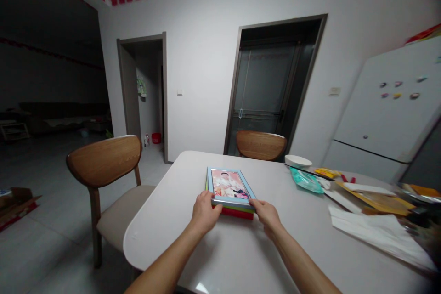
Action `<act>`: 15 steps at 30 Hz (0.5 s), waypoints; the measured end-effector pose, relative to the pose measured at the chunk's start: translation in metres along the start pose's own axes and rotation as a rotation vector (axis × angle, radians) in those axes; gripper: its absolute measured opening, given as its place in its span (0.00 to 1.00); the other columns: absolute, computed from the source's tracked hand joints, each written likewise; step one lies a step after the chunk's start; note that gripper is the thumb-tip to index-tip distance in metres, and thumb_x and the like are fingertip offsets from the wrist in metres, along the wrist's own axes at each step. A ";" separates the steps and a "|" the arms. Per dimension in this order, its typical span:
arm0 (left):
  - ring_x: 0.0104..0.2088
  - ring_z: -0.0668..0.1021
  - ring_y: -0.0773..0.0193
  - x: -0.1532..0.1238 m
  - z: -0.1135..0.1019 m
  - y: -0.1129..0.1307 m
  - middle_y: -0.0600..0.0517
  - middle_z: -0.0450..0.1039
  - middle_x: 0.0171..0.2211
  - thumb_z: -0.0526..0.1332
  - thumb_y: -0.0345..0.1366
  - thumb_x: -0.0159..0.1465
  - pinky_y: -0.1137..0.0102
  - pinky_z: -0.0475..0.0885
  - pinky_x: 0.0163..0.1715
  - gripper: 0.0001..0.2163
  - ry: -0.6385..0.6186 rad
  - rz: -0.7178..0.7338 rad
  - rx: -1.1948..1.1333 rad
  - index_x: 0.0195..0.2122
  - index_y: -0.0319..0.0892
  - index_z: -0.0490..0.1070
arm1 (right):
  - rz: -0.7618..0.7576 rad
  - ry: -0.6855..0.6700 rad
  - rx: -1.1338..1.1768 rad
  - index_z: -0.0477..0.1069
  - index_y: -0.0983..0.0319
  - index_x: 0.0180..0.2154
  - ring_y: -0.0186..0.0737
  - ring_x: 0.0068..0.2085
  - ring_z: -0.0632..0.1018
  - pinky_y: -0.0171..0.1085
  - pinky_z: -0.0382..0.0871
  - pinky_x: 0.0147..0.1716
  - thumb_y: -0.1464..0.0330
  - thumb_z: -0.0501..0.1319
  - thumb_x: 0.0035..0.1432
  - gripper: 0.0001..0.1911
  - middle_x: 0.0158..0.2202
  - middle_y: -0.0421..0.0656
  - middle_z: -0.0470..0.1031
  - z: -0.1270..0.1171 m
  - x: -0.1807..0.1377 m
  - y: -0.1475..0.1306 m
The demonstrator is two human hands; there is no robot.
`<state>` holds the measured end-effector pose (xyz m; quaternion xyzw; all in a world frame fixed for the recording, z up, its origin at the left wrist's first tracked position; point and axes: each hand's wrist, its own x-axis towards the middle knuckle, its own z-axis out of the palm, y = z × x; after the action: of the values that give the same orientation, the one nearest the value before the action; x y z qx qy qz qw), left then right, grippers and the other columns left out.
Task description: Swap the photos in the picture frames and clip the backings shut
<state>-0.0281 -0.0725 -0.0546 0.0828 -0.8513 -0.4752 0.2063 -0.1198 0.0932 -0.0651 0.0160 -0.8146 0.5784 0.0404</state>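
Observation:
A short stack of picture frames (230,189) lies flat on the white table (241,248). The top one has a light blue border and shows a photo; green and red edges show beneath it. My left hand (204,211) grips the stack's near left corner with fingers curled round it. My right hand (266,213) holds the near right corner the same way. Both forearms reach in from the bottom edge.
A wooden chair (103,165) stands left of the table, another (261,144) at the far side. On the right lie a white bowl (298,161), a teal packet (305,180), papers (375,232) and envelopes. A white fridge (389,110) stands at the right.

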 end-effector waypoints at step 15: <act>0.47 0.68 0.55 -0.079 -0.017 0.073 0.46 0.67 0.45 0.61 0.44 0.53 0.63 0.60 0.47 0.24 -0.357 0.003 -1.110 0.49 0.42 0.60 | -1.080 -0.089 -0.180 0.63 0.52 0.46 0.41 0.37 0.72 0.37 0.68 0.33 0.71 0.57 0.46 0.23 0.37 0.44 0.70 -0.058 -0.158 -0.048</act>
<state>0.0544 -0.0198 -0.0067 -0.1200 -0.4964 -0.8567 0.0729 0.0443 0.1288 -0.0146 0.4525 -0.7378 0.4024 0.2983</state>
